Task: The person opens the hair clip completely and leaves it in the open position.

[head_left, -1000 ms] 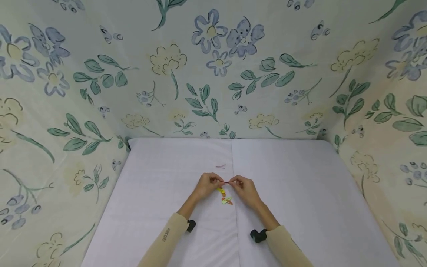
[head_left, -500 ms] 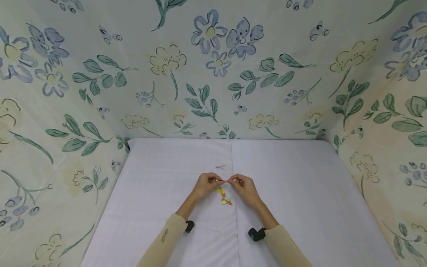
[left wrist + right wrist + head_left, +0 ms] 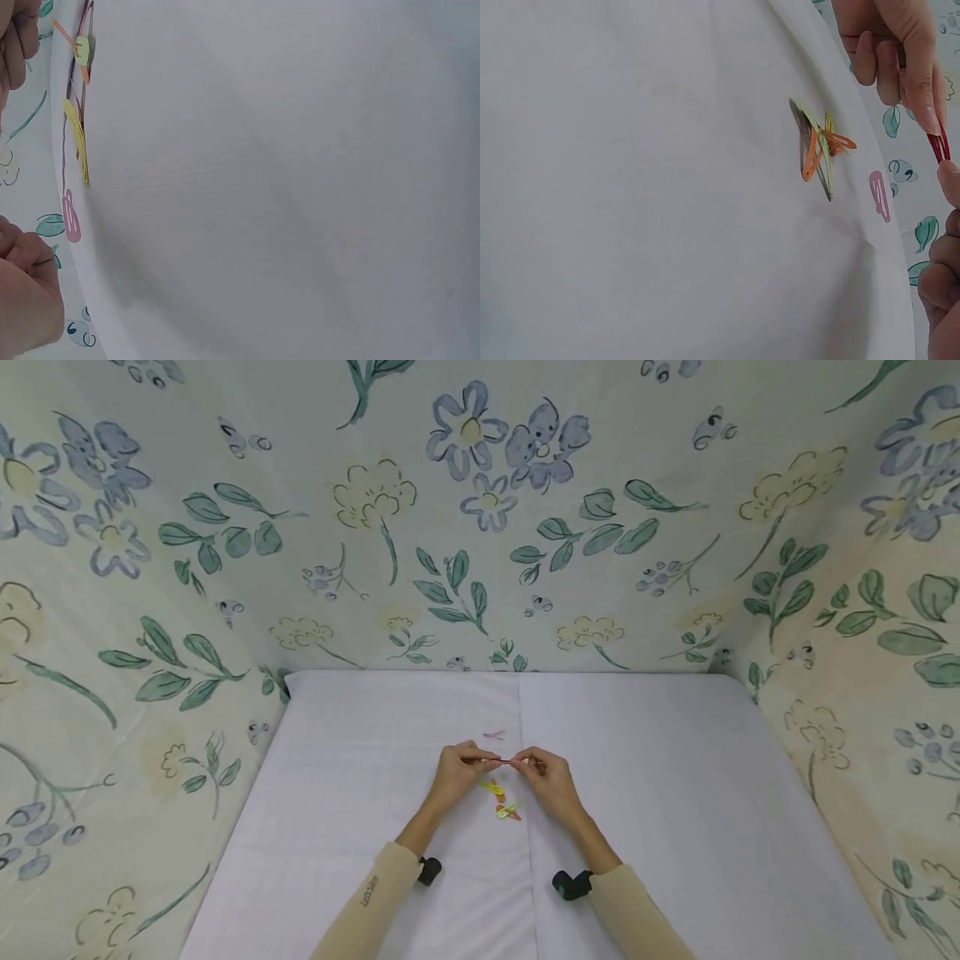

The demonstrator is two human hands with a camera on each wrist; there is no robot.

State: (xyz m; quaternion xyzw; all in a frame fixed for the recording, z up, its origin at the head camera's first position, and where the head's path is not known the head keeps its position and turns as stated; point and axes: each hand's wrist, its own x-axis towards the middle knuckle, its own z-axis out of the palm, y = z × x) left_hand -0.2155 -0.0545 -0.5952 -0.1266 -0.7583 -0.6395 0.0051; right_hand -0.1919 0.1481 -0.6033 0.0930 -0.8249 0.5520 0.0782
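Observation:
A slim red snap hair clip [image 3: 939,146] is stretched between both hands above the table. My left hand [image 3: 454,774] pinches one end of it between thumb and fingertips. At the opposite end, my right hand [image 3: 549,778] pinches with thumb and forefinger, the other fingers curled. Just below the hands on the cloth lie a yellow hair clip [image 3: 493,787] and a yellow-green one [image 3: 506,811], each crossed with an orange clip. Beyond the hands rests a pink hair clip [image 3: 880,196], flat on the cloth. Fingers cover much of the red clip.
A white cloth [image 3: 637,760] covers the table, with a seam running front to back near the middle. Behind and at the sides hangs a floral curtain [image 3: 450,568]. Black wrist cameras [image 3: 573,885] stick out by both sleeves.
Both hands have moved slightly away from the body, carrying the red hair clip with them. The left fingers have straightened somewhat. The clips on the cloth stay put.

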